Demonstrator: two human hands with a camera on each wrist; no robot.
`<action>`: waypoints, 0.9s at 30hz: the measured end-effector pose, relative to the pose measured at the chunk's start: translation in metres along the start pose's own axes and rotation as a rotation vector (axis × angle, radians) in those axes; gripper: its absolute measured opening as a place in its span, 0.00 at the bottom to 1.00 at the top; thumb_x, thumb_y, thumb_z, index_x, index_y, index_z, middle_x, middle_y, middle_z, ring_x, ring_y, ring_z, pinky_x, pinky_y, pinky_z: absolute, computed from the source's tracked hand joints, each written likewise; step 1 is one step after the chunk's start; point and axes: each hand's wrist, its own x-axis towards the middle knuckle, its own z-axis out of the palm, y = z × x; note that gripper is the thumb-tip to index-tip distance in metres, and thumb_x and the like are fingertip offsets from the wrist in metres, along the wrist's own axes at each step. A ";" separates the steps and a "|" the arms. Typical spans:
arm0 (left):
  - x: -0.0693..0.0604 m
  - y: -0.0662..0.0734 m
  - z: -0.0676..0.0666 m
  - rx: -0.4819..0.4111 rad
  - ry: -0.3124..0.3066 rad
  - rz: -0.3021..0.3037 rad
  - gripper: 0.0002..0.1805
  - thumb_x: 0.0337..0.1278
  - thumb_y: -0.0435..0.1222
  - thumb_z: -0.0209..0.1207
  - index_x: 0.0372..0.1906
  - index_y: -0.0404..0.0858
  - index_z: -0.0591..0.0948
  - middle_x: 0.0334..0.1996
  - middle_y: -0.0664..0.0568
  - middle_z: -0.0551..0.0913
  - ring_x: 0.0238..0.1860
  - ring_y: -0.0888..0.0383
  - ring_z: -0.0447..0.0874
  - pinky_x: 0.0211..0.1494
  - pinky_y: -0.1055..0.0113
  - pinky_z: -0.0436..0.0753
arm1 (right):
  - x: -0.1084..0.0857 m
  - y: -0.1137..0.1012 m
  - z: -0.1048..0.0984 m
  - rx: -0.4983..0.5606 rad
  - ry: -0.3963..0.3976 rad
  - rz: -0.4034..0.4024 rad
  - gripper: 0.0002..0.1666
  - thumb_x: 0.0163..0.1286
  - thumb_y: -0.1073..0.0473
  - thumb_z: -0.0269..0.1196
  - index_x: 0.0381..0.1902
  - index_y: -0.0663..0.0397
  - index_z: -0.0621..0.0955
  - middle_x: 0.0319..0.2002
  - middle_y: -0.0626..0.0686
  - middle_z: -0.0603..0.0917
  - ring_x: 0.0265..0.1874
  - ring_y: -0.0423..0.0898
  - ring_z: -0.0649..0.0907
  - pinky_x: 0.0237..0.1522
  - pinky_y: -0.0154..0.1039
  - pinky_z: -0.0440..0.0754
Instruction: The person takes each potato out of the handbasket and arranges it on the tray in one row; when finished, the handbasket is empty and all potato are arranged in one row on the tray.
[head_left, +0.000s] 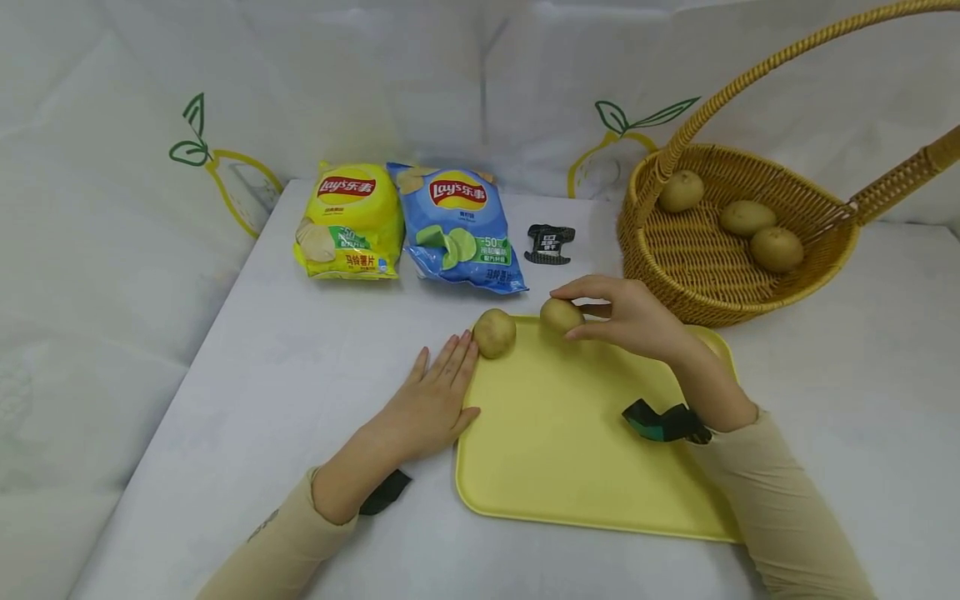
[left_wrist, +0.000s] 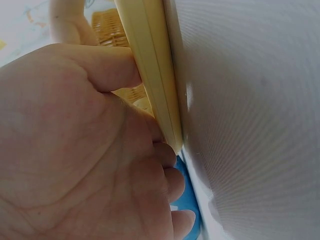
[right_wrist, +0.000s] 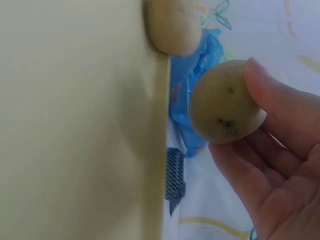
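Observation:
In the head view, a potato (head_left: 562, 317) is pinched between the thumb and fingers of my right hand (head_left: 633, 321), over the far edge of a yellow tray (head_left: 570, 450). The right wrist view shows this potato (right_wrist: 220, 107) with dark spots on its skin. A second potato (head_left: 495, 333) sits at the tray's far left corner. My left hand (head_left: 431, 404) lies with straight fingers along the tray's left edge, fingertips close to that second potato. In the left wrist view, the thumb touches the tray's rim (left_wrist: 155, 75).
A wicker basket (head_left: 637, 250) with a tall handle stands at the back right, holding three potatoes (head_left: 776, 250). At the back are a yellow chip bag (head_left: 352, 221), a blue chip bag (head_left: 459, 229) and a small black packet (head_left: 550, 244). A white cloth covers the table.

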 end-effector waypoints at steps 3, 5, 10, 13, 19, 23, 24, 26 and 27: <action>0.000 0.000 0.001 0.003 0.009 0.004 0.41 0.70 0.49 0.45 0.73 0.29 0.43 0.74 0.40 0.37 0.74 0.47 0.33 0.70 0.45 0.41 | 0.004 0.001 0.007 -0.013 -0.025 0.037 0.25 0.52 0.68 0.71 0.50 0.66 0.81 0.49 0.59 0.82 0.52 0.51 0.78 0.51 0.41 0.77; 0.000 0.000 0.001 0.004 0.012 0.005 0.41 0.70 0.49 0.46 0.73 0.29 0.43 0.74 0.39 0.37 0.74 0.47 0.33 0.70 0.45 0.41 | 0.006 0.003 0.012 -0.024 -0.037 0.052 0.25 0.52 0.68 0.72 0.50 0.66 0.81 0.49 0.59 0.82 0.52 0.53 0.79 0.51 0.45 0.77; 0.000 0.000 0.000 -0.003 0.011 0.005 0.41 0.70 0.48 0.46 0.73 0.29 0.44 0.74 0.39 0.37 0.74 0.47 0.33 0.70 0.45 0.41 | 0.010 0.007 0.023 -0.062 -0.016 0.076 0.27 0.49 0.67 0.73 0.50 0.68 0.81 0.48 0.61 0.82 0.50 0.56 0.80 0.51 0.46 0.77; 0.000 0.000 0.000 -0.007 0.007 0.006 0.41 0.70 0.48 0.46 0.73 0.29 0.44 0.74 0.39 0.38 0.74 0.47 0.33 0.70 0.45 0.41 | 0.011 0.007 0.028 -0.090 0.002 0.084 0.29 0.48 0.65 0.74 0.50 0.68 0.81 0.48 0.61 0.83 0.50 0.56 0.80 0.51 0.45 0.77; 0.000 0.000 -0.001 -0.001 0.007 0.008 0.40 0.70 0.48 0.46 0.73 0.29 0.44 0.74 0.39 0.38 0.74 0.47 0.33 0.70 0.45 0.41 | 0.011 0.005 0.028 -0.116 -0.025 0.084 0.31 0.49 0.63 0.74 0.51 0.69 0.79 0.49 0.62 0.82 0.52 0.56 0.79 0.53 0.46 0.76; 0.000 0.000 -0.001 -0.001 0.006 0.008 0.40 0.70 0.48 0.45 0.73 0.29 0.44 0.74 0.39 0.37 0.74 0.47 0.33 0.70 0.45 0.41 | 0.008 0.005 0.024 -0.096 -0.076 0.066 0.30 0.50 0.68 0.73 0.53 0.71 0.78 0.51 0.63 0.80 0.54 0.57 0.77 0.55 0.48 0.74; 0.000 0.000 0.000 0.000 0.004 0.007 0.40 0.70 0.48 0.45 0.73 0.29 0.43 0.74 0.39 0.37 0.74 0.47 0.33 0.70 0.45 0.41 | 0.008 0.005 0.023 -0.098 -0.083 0.060 0.30 0.51 0.69 0.72 0.53 0.71 0.78 0.52 0.63 0.80 0.55 0.58 0.76 0.55 0.48 0.74; 0.001 0.000 0.000 -0.001 0.001 0.004 0.40 0.70 0.48 0.45 0.73 0.29 0.43 0.74 0.39 0.37 0.74 0.47 0.32 0.71 0.45 0.41 | 0.008 0.006 0.022 -0.079 -0.090 0.057 0.30 0.51 0.71 0.71 0.54 0.71 0.77 0.52 0.64 0.79 0.55 0.58 0.76 0.54 0.48 0.75; 0.001 0.000 0.000 0.001 0.000 0.003 0.40 0.70 0.49 0.45 0.73 0.29 0.43 0.74 0.39 0.37 0.74 0.47 0.32 0.71 0.45 0.41 | 0.008 0.006 0.022 -0.067 -0.089 0.055 0.29 0.52 0.72 0.70 0.54 0.72 0.77 0.52 0.64 0.79 0.55 0.58 0.76 0.54 0.48 0.75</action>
